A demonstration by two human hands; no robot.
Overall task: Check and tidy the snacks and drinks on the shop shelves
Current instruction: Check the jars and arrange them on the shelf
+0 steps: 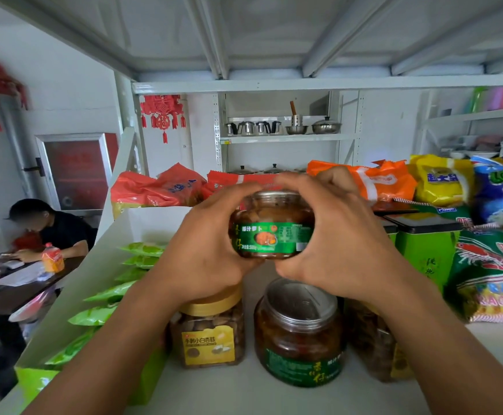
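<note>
A clear jar of brown pickles with a green label (272,227) is held up above the white shelf (244,390). My left hand (211,244) grips its left side and my right hand (334,235) grips its right side, fingers curled over the lid. Below it on the shelf stands a second jar of the same kind (299,330) with a silver lid. To that one's left is a yellow-lidded jar of nuts (210,330), partly under my left wrist. Another jar (370,342) behind my right forearm is mostly hidden.
A white box of green sachets (109,298) lines the shelf's left edge. Green tins (424,244) and snack bags (489,265) crowd the right. Orange and red bags (160,187) lie at the back. A person sits at a dark table (19,283) far left.
</note>
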